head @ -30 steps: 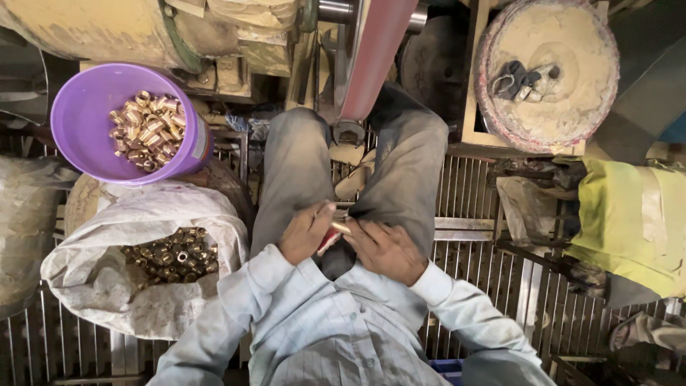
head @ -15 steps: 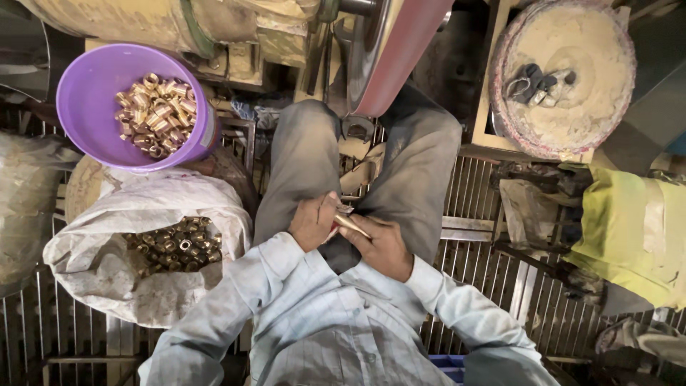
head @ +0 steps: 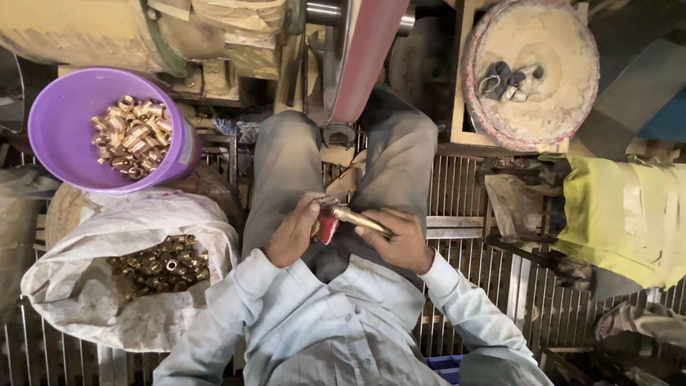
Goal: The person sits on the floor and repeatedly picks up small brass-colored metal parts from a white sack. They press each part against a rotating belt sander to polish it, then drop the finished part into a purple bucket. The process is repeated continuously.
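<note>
Head view: at frame centre, left hand (head: pixel 294 232) and right hand (head: pixel 401 239) both grip a brass rod (head: pixel 359 219) (red piece (head: pixel 326 227) beneath).

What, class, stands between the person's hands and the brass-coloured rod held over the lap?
Nothing visible: the left hand grips one end of the brass-coloured rod, beside a small red piece, and the right hand supports the other.

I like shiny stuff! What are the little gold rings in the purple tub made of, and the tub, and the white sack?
Small fittings: probably brass, since they are yellow-gold with bright metallic glints. Purple tub: looks like plastic, with a smooth, even colour and a thin moulded rim. White sack: seems to be woven cloth or plastic fabric, because it is limp, creased and dull.
</note>
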